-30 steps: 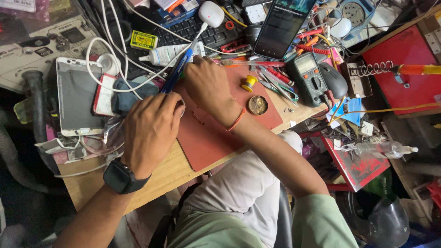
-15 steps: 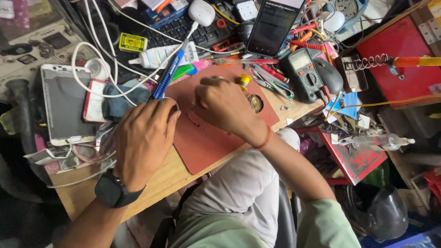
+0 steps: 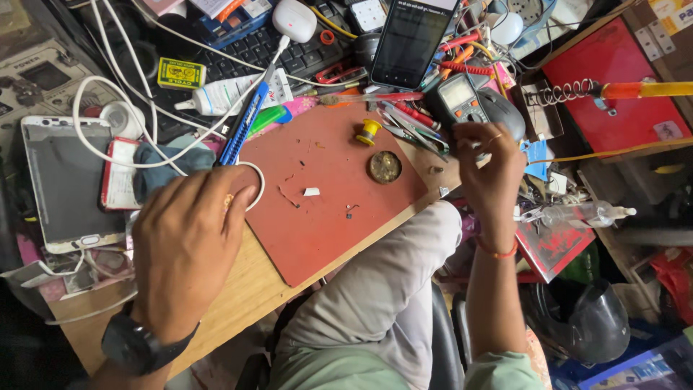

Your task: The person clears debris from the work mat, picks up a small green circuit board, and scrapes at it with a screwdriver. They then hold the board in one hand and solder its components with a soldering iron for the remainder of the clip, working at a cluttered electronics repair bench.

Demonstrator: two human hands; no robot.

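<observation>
My left hand (image 3: 186, 249) rests knuckles-up on the left edge of a red work mat (image 3: 339, 217), fingers curled under; a white cable loop (image 3: 254, 180) lies at its fingertips, and what it holds is hidden. My right hand (image 3: 492, 167) is at the mat's right edge, fingers bent over a pile of tweezers and small tools (image 3: 411, 130) beside a grey multimeter (image 3: 456, 97). Whether it grips one I cannot tell. On the mat lie a yellow solder spool (image 3: 369, 131), a round tin (image 3: 385, 166) and small scraps (image 3: 312, 191).
A blue-handled tool (image 3: 244, 124), a black phone (image 3: 411, 40), a keyboard (image 3: 253, 47), a glue bottle (image 3: 224, 94) and a white phone frame (image 3: 65, 180) crowd the wooden desk (image 3: 238, 289). A red box with a soldering-iron stand (image 3: 577, 90) sits right. My grey-trousered knee (image 3: 390, 274) is below.
My right hand has left the middle of the mat and moved right to the tools by the multimeter. My left hand has stayed near the mat's left edge.
</observation>
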